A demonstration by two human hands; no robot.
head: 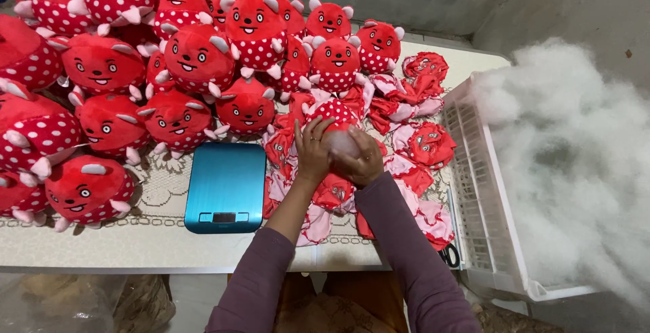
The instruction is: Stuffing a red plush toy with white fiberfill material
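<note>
My left hand (313,151) and my right hand (362,162) are both wrapped around a red plush toy with white dots (333,112), held over the table. White stuffing (340,143) shows at the toy's opening between my two hands. Under and around my hands lies a heap of flat, unstuffed red and pink toy skins (413,170).
Many stuffed red dotted plush toys (183,55) crowd the table's left and back. A teal kitchen scale (225,187) lies to the left of my hands. A white plastic crate (484,197) piled with white fibre filling (575,164) stands at the right. Black scissors (449,255) lie beside the crate.
</note>
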